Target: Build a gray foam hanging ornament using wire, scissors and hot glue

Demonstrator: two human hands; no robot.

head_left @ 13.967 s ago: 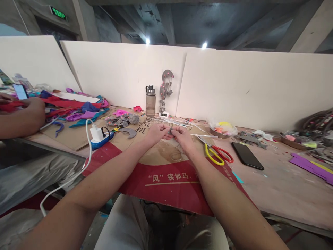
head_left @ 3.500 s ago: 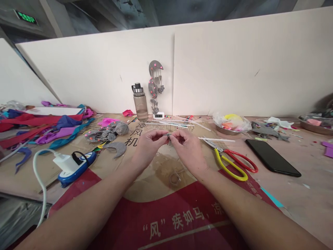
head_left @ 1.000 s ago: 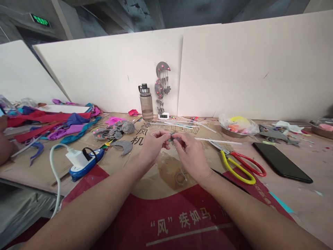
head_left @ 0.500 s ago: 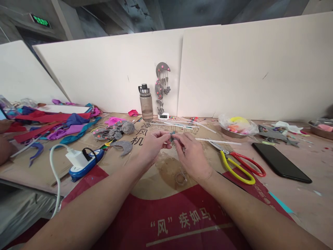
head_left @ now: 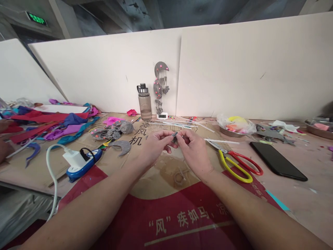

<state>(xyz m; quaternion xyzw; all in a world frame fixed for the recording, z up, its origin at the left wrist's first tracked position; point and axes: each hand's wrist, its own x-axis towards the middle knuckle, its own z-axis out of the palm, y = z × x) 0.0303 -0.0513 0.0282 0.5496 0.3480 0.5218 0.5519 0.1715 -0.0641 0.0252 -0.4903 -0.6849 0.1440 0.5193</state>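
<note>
Between my two hands, above the cardboard, is a small piece of grey felt [head_left: 175, 134]. My left hand [head_left: 159, 142] pinches it with thumb and forefinger. From the other side my right hand [head_left: 194, 147] grips it too, fingers curled; its exact shape is mostly hidden. A grey felt crescent [head_left: 121, 147] lies to the left of my left hand, beside a pile of grey felt pieces and a ball of grey yarn [head_left: 127, 127]. Scissors [head_left: 235, 163] with one yellow and one red handle lie to the right of my right hand.
A water bottle [head_left: 144, 102] and a grey moon-shaped hanging [head_left: 161, 85] stand at the white board. Left are a blue power strip [head_left: 84, 166] and coloured cloth strips [head_left: 52, 126]. Right are a black phone [head_left: 277, 161] and a metal bowl [head_left: 235, 131]. Another person's hand [head_left: 4, 144] shows far left.
My right hand's fingers have shifted upward around the felt piece, and more of its grey edge shows. The whole view has turned slightly to the right.
</note>
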